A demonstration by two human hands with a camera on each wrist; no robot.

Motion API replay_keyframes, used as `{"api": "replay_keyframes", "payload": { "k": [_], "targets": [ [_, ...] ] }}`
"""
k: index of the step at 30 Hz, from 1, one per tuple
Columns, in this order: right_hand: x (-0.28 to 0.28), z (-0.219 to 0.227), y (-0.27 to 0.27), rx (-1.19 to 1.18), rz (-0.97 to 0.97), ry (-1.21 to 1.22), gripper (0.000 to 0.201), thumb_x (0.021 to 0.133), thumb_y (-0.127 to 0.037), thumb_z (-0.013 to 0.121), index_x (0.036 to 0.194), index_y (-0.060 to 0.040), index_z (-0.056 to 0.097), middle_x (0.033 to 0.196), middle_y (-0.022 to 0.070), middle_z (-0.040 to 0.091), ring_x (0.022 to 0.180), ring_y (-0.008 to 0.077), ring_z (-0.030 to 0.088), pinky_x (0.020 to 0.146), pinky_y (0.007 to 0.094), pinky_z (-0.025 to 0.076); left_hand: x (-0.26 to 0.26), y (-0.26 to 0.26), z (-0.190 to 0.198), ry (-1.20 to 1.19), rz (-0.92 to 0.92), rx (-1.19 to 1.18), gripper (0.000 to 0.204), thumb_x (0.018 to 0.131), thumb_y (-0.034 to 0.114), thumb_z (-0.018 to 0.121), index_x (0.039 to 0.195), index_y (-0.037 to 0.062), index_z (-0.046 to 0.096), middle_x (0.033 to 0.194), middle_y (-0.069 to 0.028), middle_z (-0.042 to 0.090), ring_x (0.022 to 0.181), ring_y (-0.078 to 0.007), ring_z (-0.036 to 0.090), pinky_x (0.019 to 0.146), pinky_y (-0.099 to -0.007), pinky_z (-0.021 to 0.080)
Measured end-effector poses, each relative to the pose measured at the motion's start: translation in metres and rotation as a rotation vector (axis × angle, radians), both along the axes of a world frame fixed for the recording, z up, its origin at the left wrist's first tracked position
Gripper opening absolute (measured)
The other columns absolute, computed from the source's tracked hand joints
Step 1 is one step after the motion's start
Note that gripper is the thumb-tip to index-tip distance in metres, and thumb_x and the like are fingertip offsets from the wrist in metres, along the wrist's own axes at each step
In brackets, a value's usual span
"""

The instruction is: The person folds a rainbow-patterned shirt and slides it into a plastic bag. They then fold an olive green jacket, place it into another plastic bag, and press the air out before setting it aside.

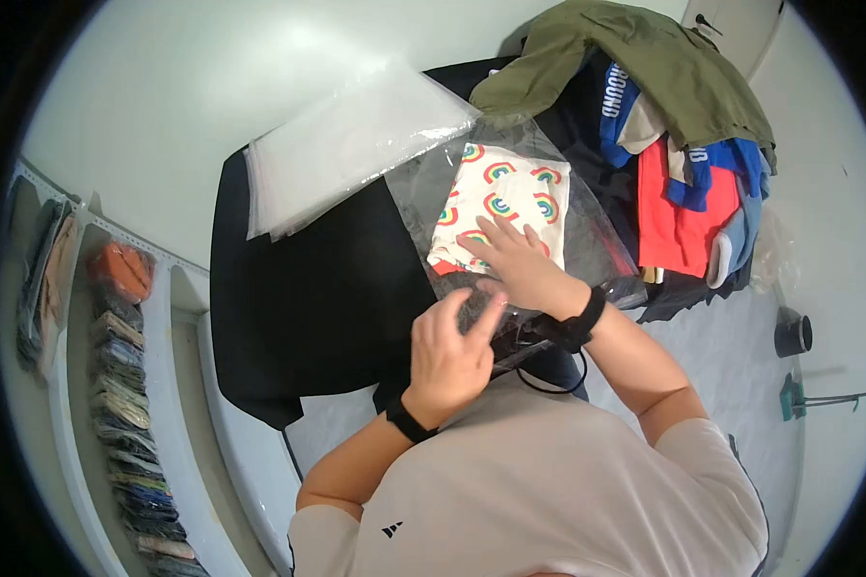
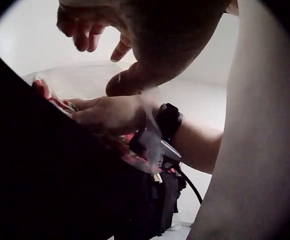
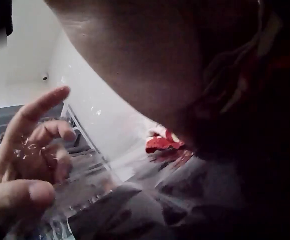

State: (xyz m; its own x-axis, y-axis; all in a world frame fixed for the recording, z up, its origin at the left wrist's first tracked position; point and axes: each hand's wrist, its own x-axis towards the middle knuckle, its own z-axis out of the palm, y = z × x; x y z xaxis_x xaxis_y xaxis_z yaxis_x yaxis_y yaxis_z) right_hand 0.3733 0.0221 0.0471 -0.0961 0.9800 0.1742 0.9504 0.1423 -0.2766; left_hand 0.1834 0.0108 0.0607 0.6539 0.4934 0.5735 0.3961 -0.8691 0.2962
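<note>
Head view: right hand (image 1: pixel 515 262) flat, fingers straight and spread, pressing down on folded white rainbow-print garment (image 1: pixel 500 202) inside clear plastic bag (image 1: pixel 423 197). Bagged garment lying on black-covered desk (image 1: pixel 298 288), near the desk's middle, just in front of the torso. Left hand (image 1: pixel 452 346) at the bag's near edge, fingers curled, pinching the plastic flap there; touching or almost touching the right hand. Black bands on both wrists.

Left wrist view: right hand (image 2: pixel 110 112) lying low over the garment, black wristband with cable showing; left hand fingers (image 2: pixel 85 35) hanging curled above. Grip itself not clear in this view.

Right wrist view: left hand (image 3: pixel 27 160) curled, crinkled clear film against its fingers; bit of red print (image 3: pixel 162 144) visible through the plastic.

Elsewhere: stack of empty clear bags (image 1: pixel 346 144) on the desk's far left corner. Heap of clothes (image 1: pixel 678 163) on the right side, olive jacket (image 1: pixel 635 62) on top, red and blue pieces under it. Shelf (image 1: pixel 115 385) at left with folded packed clothes. Black cup-like object (image 1: pixel 792 336) on the floor at right.
</note>
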Motion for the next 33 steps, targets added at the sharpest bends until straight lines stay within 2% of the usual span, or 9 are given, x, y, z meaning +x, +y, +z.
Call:
{"api": "replay_keyframes", "payload": {
  "k": [4, 11, 15, 17, 19, 23, 26, 29, 33],
  "targets": [
    [-0.021, -0.017, 0.022, 0.016, -0.179, -0.063, 0.049, 0.084, -0.02, 0.06, 0.131, -0.02, 0.047, 0.14, 0.0166, 0.035, 0.132, 0.0372, 0.03, 0.097, 0.0648, 0.03, -0.02, 0.005, -0.021, -0.06, 0.054, -0.248, 0.056, 0.072, -0.008, 0.055, 0.127, 0.0017, 0.049, 0.115, -0.018, 0.041, 0.065, -0.0222, 0.051, 0.063, -0.0343, 0.047],
    [-0.048, -0.02, 0.069, 0.362, -0.443, 0.214, 0.042, 0.089, -0.019, 0.052, 0.128, -0.0074, 0.046, 0.119, 0.0202, 0.045, 0.112, 0.041, 0.044, 0.089, 0.0563, 0.039, -0.024, 0.003, -0.027, -0.224, -0.215, -0.234, 0.055, 0.068, -0.014, 0.051, 0.121, -0.0002, 0.052, 0.117, -0.016, 0.041, 0.068, -0.018, 0.051, 0.06, -0.0297, 0.046],
    [-0.043, -0.025, 0.085, 0.31, -0.161, 0.52, 0.04, 0.087, -0.02, 0.053, 0.122, -0.0014, 0.05, 0.119, 0.0292, 0.045, 0.112, 0.0454, 0.044, 0.092, 0.0496, 0.04, -0.031, 0.001, -0.027, -0.305, -0.212, -0.274, 0.052, 0.066, -0.016, 0.051, 0.116, -0.0001, 0.053, 0.116, -0.0145, 0.044, 0.063, -0.0115, 0.047, 0.057, -0.0239, 0.042],
    [-0.024, -0.005, 0.062, 0.337, -0.014, 0.348, 0.04, 0.083, -0.018, 0.056, 0.119, 0.0003, 0.051, 0.112, 0.0296, 0.049, 0.107, 0.0437, 0.046, 0.09, 0.0445, 0.042, -0.036, 0.004, -0.029, -0.308, -0.192, -0.271, 0.051, 0.067, -0.016, 0.051, 0.115, 0.0, 0.053, 0.116, -0.0144, 0.044, 0.062, -0.0105, 0.046, 0.056, -0.0231, 0.042],
    [-0.007, -0.014, 0.05, 0.383, -0.428, 0.46, 0.045, 0.078, -0.015, 0.062, 0.116, 0.005, 0.05, 0.104, 0.0262, 0.054, 0.102, 0.0415, 0.05, 0.087, 0.043, 0.044, -0.039, 0.003, -0.032, -0.311, -0.169, -0.276, 0.05, 0.067, -0.016, 0.051, 0.114, 0.0001, 0.053, 0.116, -0.0143, 0.044, 0.061, -0.0095, 0.045, 0.055, -0.0223, 0.041],
    [0.004, -0.037, 0.04, 0.719, -0.654, 0.23, 0.052, 0.075, -0.015, 0.067, 0.115, 0.0105, 0.047, 0.093, 0.0216, 0.059, 0.093, 0.0369, 0.056, 0.082, 0.0427, 0.046, -0.037, 0.001, -0.036, -0.329, -0.199, -0.287, 0.047, 0.068, -0.016, 0.052, 0.112, 0.0, 0.055, 0.117, -0.0141, 0.045, 0.062, -0.0098, 0.046, 0.056, -0.0224, 0.042],
    [0.009, -0.034, 0.039, 0.429, -0.81, 0.928, 0.057, 0.077, -0.02, 0.07, 0.114, 0.0146, 0.044, 0.086, 0.0162, 0.059, 0.075, 0.0288, 0.06, 0.069, 0.0381, 0.048, -0.038, -0.001, -0.038, -0.308, -0.23, -0.283, 0.044, 0.069, -0.015, 0.052, 0.11, -0.0003, 0.056, 0.117, -0.0141, 0.046, 0.062, -0.0101, 0.046, 0.056, -0.0224, 0.043],
    [0.02, -0.014, 0.035, -0.221, -0.628, 1.778, 0.04, 0.081, -0.024, 0.07, 0.104, 0.0051, 0.054, 0.079, 0.0098, 0.06, 0.05, 0.016, 0.053, 0.043, 0.027, 0.04, -0.038, -0.002, -0.04, -0.303, -0.243, -0.294, 0.042, 0.069, -0.015, 0.053, 0.109, -0.0009, 0.057, 0.117, -0.0144, 0.046, 0.062, -0.0119, 0.047, 0.057, -0.0241, 0.043],
    [0.004, -0.006, 0.047, -0.447, -0.408, 1.973, 0.021, 0.087, -0.017, 0.062, 0.101, -0.0027, 0.057, 0.082, 0.0082, 0.064, 0.056, 0.0151, 0.061, 0.048, 0.0271, 0.051, -0.04, -0.005, -0.041, -0.301, -0.256, -0.334, 0.042, 0.069, -0.015, 0.053, 0.109, -0.0003, 0.059, 0.115, -0.0146, 0.047, 0.062, -0.0132, 0.048, 0.057, -0.0254, 0.044]
  ]
}}
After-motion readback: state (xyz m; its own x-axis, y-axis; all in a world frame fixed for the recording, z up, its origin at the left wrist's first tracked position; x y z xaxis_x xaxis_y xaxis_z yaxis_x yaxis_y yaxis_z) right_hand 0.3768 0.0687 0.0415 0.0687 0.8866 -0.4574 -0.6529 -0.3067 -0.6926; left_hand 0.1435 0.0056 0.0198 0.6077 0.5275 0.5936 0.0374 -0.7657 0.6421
